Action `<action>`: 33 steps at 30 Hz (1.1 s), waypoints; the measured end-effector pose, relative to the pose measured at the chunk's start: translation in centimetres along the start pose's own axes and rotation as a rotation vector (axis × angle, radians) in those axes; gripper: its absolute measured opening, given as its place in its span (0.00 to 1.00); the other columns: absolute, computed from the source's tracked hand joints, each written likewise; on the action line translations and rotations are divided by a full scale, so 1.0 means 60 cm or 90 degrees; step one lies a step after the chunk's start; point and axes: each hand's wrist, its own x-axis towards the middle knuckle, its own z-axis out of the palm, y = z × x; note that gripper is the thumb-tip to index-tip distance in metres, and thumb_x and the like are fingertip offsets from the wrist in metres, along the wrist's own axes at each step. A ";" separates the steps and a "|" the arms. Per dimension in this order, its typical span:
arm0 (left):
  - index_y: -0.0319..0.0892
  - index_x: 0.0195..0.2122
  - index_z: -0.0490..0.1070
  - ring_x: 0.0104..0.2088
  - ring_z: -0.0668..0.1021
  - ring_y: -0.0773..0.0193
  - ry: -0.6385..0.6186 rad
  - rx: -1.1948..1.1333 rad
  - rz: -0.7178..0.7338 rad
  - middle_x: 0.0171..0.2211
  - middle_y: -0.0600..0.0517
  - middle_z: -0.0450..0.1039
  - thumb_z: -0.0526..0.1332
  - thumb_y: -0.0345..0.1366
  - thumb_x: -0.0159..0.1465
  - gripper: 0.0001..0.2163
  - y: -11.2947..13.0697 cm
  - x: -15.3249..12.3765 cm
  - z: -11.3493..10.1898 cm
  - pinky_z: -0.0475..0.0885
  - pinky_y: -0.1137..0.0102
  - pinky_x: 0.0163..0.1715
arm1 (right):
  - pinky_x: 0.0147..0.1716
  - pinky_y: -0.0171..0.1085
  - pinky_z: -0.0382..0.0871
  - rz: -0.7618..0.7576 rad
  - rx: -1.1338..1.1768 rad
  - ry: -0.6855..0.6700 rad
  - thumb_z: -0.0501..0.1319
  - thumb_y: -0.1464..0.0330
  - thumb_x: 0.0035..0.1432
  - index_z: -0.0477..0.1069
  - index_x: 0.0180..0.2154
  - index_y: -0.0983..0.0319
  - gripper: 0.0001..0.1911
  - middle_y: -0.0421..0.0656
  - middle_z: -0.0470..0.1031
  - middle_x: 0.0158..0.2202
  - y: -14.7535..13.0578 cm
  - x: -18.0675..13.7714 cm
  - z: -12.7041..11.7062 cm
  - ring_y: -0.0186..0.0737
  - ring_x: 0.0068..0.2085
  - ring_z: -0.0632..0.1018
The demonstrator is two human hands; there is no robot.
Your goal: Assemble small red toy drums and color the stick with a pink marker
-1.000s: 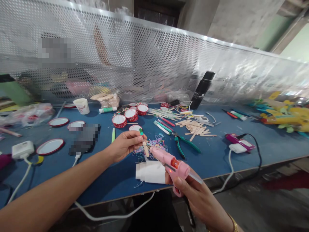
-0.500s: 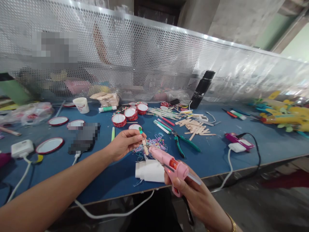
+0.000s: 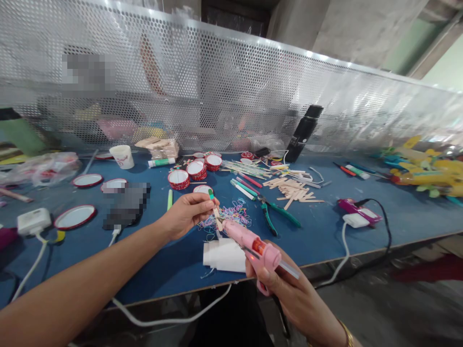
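Between the thumb and fingers of my left hand (image 3: 191,214) is a wooden craft stick (image 3: 218,219), its top end coloured green. My right hand (image 3: 285,284) is wrapped round a pink hot glue gun (image 3: 249,243) with a clear glue stick jutting from its back. The gun's nozzle is at the lower part of the stick; I cannot tell whether it touches. Beneath both hands lies a heap of coloured rubber bands (image 3: 237,212). A white piece (image 3: 222,255), paper or card, rests on the table under the gun.
Green-handled pliers (image 3: 278,214), loose craft sticks (image 3: 294,193) and markers (image 3: 244,189) lie beyond the gun. Red-rimmed round lids (image 3: 178,179) stand behind my left hand. A phone (image 3: 126,205) charges at left. A black bottle (image 3: 304,134) leans on the perforated metal screen (image 3: 231,96).
The glue gun's nozzle has shifted very slightly left, along the craft stick. My left hand stays nearly still.
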 end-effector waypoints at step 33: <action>0.38 0.27 0.81 0.23 0.72 0.77 0.032 -0.009 0.004 0.30 0.52 0.78 0.76 0.35 0.47 0.09 0.000 0.002 -0.001 0.69 0.80 0.24 | 0.29 0.34 0.60 0.007 -0.053 -0.047 0.55 0.53 0.65 0.67 0.36 0.60 0.17 0.40 0.67 0.31 -0.015 -0.009 0.000 0.32 0.29 0.64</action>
